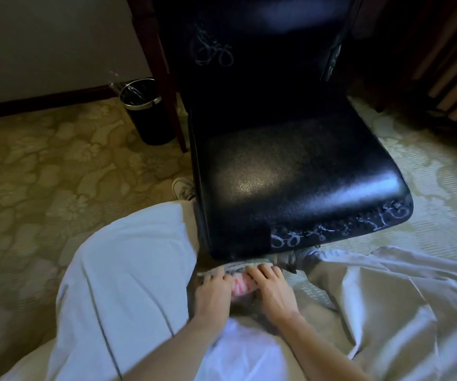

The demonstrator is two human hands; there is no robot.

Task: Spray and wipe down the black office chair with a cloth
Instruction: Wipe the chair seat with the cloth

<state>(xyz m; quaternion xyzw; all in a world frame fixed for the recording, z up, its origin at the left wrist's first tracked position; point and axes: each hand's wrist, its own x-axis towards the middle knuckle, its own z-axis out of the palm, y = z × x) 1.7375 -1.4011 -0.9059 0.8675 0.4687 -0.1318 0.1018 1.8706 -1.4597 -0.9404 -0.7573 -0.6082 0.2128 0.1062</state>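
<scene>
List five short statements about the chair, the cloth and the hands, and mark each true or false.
1. The left hand and the right hand both rest on the striped pink-and-grey cloth. True.
2. The cloth lies on top of the seat of the black padded office chair. False: it is below the seat's front edge.
3. White scribbled marks run along the seat's front edge. True.
4. The backrest has no marks. False: white backrest scribbles show on it.
5. The round black waste bin with a metal rim stands to the right of the chair. False: it stands to the left.
</scene>
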